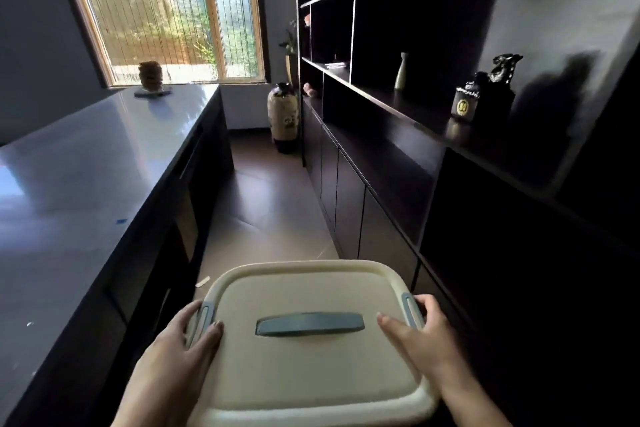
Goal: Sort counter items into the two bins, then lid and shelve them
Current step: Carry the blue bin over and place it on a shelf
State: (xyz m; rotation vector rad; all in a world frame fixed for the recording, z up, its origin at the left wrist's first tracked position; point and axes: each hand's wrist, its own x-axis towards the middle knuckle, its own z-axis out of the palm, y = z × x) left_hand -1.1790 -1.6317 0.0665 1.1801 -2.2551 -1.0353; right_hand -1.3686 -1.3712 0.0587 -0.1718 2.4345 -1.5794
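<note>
Carried in the aisle between counter [86,163] and shelving [398,107], the lidded cream bin [304,357] is clamped by left hand [194,340] and right hand [419,333] over its 2 side latches, so it could slip.

- A cream plastic bin [311,350], square with rounded corners, sits low in the view at 6 o'clock, held level in the air above the floor between desk and shelving.
- Its lid [304,371] is on, seated flat inside a raised rim.
- A grey-blue handle [309,323] lies folded flat across the lid's middle.
- Grey-blue side latches sit at 9 o'clock [202,321] and 3 o'clock [411,312] of the lid.
</note>
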